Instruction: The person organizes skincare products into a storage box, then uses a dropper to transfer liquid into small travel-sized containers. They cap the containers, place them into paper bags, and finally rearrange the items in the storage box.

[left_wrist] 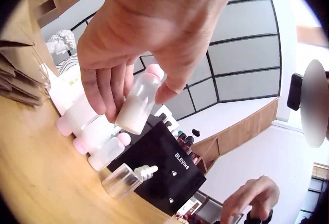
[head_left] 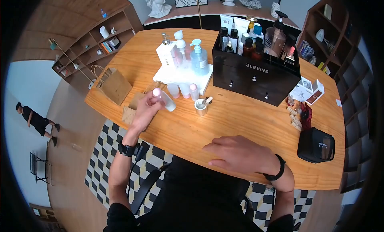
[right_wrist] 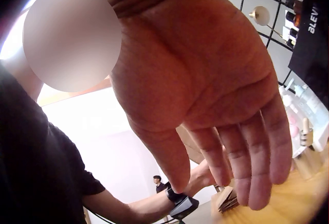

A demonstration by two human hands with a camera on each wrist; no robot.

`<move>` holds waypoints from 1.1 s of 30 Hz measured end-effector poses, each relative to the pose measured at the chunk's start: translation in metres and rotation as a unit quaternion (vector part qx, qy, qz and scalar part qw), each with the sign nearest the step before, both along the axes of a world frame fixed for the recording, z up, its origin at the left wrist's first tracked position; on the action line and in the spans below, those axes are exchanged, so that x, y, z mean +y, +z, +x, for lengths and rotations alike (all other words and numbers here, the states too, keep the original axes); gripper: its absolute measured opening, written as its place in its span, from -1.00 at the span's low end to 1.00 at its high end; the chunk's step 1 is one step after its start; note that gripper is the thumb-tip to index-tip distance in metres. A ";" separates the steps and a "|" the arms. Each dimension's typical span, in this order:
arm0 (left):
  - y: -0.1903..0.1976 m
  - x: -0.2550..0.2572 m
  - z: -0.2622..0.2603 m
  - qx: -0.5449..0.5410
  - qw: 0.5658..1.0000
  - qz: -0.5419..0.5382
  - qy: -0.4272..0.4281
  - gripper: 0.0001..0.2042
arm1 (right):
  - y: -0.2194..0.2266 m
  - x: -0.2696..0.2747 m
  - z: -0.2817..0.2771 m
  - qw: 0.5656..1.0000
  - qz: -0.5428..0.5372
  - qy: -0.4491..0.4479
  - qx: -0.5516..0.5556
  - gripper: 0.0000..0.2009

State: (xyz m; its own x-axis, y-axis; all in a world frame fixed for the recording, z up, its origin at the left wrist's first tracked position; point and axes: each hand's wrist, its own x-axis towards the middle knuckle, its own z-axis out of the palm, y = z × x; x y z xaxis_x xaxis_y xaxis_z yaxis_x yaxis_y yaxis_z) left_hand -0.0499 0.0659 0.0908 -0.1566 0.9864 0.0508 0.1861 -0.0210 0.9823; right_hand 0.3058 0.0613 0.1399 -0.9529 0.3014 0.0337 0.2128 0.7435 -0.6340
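Note:
My left hand (head_left: 145, 111) pinches a small clear bottle with a rounded pink cap (head_left: 168, 102) between thumb and fingers. In the left wrist view this pink-capped bottle (left_wrist: 136, 110) is tilted and has whitish contents. Just right of it stand two frosted containers with pink lower ends (head_left: 173, 90) and a second pink-capped bottle (head_left: 194, 93). A clear holder (head_left: 201, 109) with a dropper top (head_left: 207, 100) at its mouth stands nearer the front. My right hand (head_left: 239, 154) hovers palm down by the front edge, fingers extended, holding nothing; the right wrist view shows its bare palm (right_wrist: 198, 75).
Pump bottles (head_left: 199, 60) stand on a white tray (head_left: 182, 77) behind. A black BLEVINS drawer box (head_left: 256, 76) full of cosmetics is to its right. Paper bags (head_left: 116, 87) are at left. A black case (head_left: 316, 146) and small white boxes (head_left: 314, 91) lie at right.

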 end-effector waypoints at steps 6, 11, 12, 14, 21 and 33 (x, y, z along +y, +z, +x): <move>-0.026 -0.007 0.002 0.100 0.994 0.046 -0.024 -0.75 | -0.004 0.032 -0.003 0.991 0.066 -0.107 -0.037 -0.67; -0.025 -0.029 0.033 0.261 0.956 0.133 0.015 -0.73 | -0.006 0.051 -0.018 0.981 0.008 -0.191 -0.017 -0.66; -0.025 -0.033 0.037 0.308 0.934 0.179 -0.013 -0.71 | -0.009 0.051 -0.022 0.981 0.009 -0.194 -0.023 -0.66; -0.031 -0.040 0.046 0.346 0.905 0.243 -0.048 -0.69 | -0.015 0.047 -0.034 0.976 -0.007 -0.215 0.016 -0.65; -0.026 -0.045 0.061 0.418 0.859 0.291 -0.049 -0.68 | -0.028 0.030 -0.078 0.954 -0.003 -0.293 0.068 -0.67; -0.040 -0.027 0.054 0.353 0.882 0.310 -0.034 -0.66 | -0.034 0.034 -0.106 0.937 0.029 -0.337 0.085 -0.80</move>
State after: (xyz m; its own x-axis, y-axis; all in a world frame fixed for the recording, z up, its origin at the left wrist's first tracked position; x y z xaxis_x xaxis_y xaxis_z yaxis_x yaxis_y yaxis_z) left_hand 0.0041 0.0391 0.0510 0.1877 0.7400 0.6459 0.7242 -0.5485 0.4180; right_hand 0.2000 0.0948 0.1056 -0.5258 0.8260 0.2030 0.5463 0.5108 -0.6638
